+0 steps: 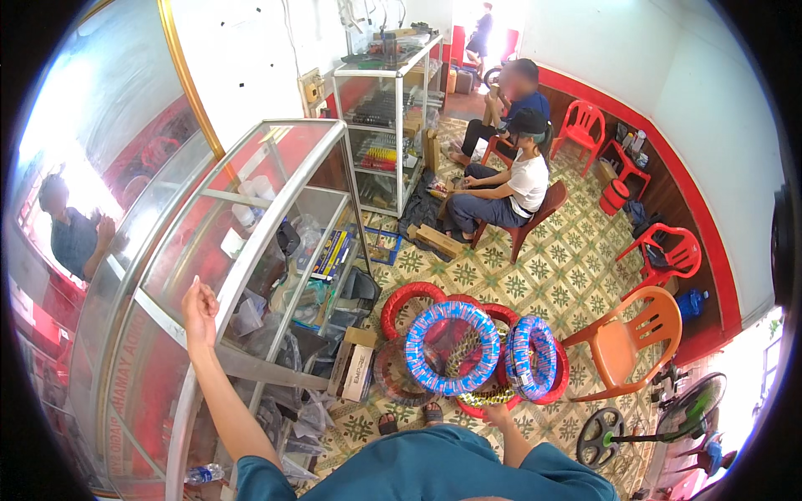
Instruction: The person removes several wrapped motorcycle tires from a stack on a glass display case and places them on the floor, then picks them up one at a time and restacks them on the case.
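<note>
My left hand (199, 307) is raised above the sloping glass top of a metal-framed display cabinet (241, 266). Its fingers are curled together, and nothing shows in them. Low in front of my body, my right hand (498, 414) is beside the lower edge of a pile of wrapped tyres; its fingers are partly hidden. Two ring-shaped tyres in blue and pink wrapping, one flat (416, 341) and one tilted (517, 363), lie on top. Under them are red-wrapped rings (393, 307) and a ring in yellow-and-black wrapping (492, 397).
A cardboard box (360, 366) stands between cabinet and tyres. An orange plastic chair (617, 354) and a pedestal fan (686, 410) are at right. Two people sit farther off, one in a white shirt (529, 181), near a second glass cabinet (401, 141). A mirror (135, 69) hangs at left.
</note>
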`<action>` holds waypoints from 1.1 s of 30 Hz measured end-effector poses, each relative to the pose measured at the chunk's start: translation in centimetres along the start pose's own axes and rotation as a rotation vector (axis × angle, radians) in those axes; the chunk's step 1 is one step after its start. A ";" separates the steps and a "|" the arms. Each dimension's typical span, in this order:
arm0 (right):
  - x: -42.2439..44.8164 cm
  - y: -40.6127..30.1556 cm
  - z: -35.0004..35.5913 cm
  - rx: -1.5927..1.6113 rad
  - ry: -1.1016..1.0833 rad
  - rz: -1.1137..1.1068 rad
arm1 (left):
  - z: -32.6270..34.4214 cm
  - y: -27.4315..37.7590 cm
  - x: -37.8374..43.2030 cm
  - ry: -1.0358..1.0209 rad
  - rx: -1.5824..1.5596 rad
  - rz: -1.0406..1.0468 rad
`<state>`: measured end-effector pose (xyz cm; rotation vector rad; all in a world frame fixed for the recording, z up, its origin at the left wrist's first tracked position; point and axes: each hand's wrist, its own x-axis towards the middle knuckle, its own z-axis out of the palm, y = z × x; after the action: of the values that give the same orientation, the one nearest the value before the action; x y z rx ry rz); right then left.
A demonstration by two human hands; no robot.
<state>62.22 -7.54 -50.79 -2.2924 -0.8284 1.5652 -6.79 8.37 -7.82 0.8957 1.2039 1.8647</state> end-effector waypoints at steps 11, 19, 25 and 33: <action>-0.5 0.2 0.1 -0.023 -0.002 0.014 | 0.0 0.0 0.0 -0.016 0.011 -0.010; -0.2 -0.2 0.1 -0.039 -0.013 0.005 | -0.2 0.0 0.0 -0.013 0.022 -0.012; 1.2 0.5 -0.3 -0.061 -0.036 -0.040 | 0.1 0.1 -0.1 -0.017 0.015 -0.011; 2.1 0.3 -0.2 -0.045 -0.011 -0.064 | -0.6 -0.2 0.2 -0.025 0.001 -0.008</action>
<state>63.05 -6.54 -52.47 -2.2664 -0.9400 1.5482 -7.31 8.36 -8.16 0.9108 1.1913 1.8420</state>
